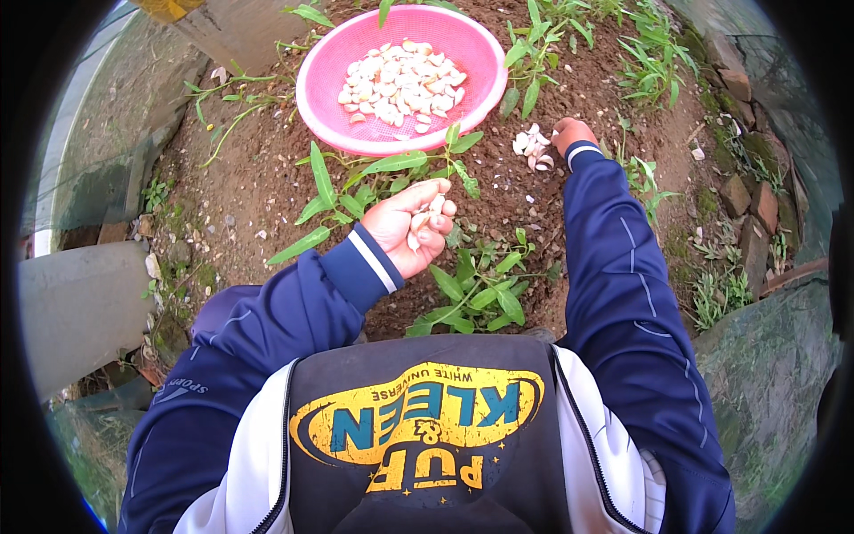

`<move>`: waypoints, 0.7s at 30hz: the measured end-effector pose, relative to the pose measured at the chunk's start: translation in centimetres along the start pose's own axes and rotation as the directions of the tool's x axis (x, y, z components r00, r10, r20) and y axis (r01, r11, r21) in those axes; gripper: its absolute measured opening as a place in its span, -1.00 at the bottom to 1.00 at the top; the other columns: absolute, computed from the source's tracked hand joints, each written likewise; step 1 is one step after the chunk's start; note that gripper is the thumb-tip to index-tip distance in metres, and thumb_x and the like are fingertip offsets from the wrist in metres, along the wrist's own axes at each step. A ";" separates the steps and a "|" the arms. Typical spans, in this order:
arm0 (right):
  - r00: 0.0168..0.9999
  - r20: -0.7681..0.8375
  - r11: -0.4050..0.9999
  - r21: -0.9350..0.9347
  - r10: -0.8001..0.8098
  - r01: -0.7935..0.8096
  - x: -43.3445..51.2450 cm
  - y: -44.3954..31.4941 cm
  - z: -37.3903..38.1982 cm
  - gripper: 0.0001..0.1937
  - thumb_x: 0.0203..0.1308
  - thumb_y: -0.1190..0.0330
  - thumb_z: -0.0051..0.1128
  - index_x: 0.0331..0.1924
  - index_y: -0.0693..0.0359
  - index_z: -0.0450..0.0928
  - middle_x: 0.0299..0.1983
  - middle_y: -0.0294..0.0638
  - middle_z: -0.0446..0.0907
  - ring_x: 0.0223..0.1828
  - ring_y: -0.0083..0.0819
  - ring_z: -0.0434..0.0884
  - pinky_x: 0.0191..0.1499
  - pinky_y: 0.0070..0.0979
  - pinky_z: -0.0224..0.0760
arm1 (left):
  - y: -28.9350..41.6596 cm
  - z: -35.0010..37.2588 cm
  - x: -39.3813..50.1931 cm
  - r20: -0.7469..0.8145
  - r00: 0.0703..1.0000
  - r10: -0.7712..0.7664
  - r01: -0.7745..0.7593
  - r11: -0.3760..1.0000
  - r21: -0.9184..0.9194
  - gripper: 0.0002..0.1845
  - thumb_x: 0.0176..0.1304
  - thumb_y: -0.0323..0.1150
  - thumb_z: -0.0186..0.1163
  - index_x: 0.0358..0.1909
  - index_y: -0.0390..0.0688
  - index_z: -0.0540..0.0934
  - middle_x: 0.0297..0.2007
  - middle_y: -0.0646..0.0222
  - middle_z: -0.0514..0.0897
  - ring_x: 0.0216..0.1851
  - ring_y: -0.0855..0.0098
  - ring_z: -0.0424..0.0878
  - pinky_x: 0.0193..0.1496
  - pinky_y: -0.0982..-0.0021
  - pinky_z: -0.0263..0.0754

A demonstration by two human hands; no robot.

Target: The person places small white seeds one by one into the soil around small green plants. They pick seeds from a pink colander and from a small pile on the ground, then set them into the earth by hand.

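Observation:
My left hand, palm up with curled fingers, holds several garlic cloves above the soil. My right hand is low over the ground with its fingers bent down, right beside a small heap of garlic cloves. A whitish bit shows at its fingertips, but whether they grip a clove is hidden. Beyond my left hand, a pink plastic colander sits on the soil, with many loose garlic cloves spread over its bottom.
Leafy green plants grow between my hands and my body, with more leaves near the colander. Stones and bricks edge the brown soil at right. A grey slab lies at left, and green netting at lower right.

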State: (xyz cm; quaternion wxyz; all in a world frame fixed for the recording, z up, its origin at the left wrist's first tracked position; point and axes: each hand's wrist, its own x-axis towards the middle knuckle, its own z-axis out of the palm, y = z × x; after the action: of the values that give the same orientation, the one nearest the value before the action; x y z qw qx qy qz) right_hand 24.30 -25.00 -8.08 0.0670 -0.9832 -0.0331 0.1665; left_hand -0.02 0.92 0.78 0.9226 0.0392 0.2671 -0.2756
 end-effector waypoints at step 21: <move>0.991 0.122 0.584 0.801 0.048 -0.127 -3.0 2.0 1.0 -0.83 0.07 0.28 0.22 -0.42 0.21 0.55 -0.63 -0.35 0.49 -0.71 -0.58 0.36 -0.63 -0.59 0.24 | -1.0 1.0 0.5 0.023 0.999 -0.045 0.044 0.999 0.030 -0.87 0.33 -0.32 -0.01 -0.18 -0.13 0.43 -0.39 0.30 0.50 -0.49 0.54 0.40 -0.65 0.66 0.30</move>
State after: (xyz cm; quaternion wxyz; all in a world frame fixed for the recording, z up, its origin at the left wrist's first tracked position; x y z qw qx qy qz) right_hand 21.20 -27.07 -8.33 0.4955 -0.8380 0.0917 0.2092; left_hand 0.26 -0.43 1.44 0.9187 0.0437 0.2527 -0.3004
